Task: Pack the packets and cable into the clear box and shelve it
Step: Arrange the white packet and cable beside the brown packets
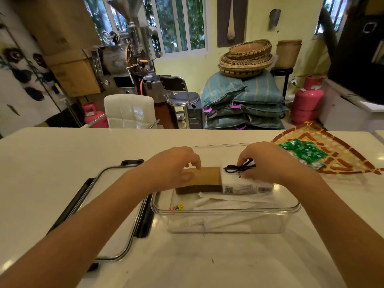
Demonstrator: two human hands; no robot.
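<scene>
A clear plastic box (226,213) stands on the white table with several white paper-wrapped sticks (218,204) inside. Over its far side I hold a brown-and-white packet (209,179). My left hand (174,167) grips the packet's brown end. My right hand (268,161) holds the white end and pinches a black cable (239,167) tied in a bow on top of it. The box's clear lid (108,208) with black clips lies flat to the left of the box.
A woven fan-shaped tray (349,161) with several green packets (301,151) lies at the right of the table. Beyond the far edge are a white chair (128,111), a stool, stacked sacks, baskets and pink gas cylinders.
</scene>
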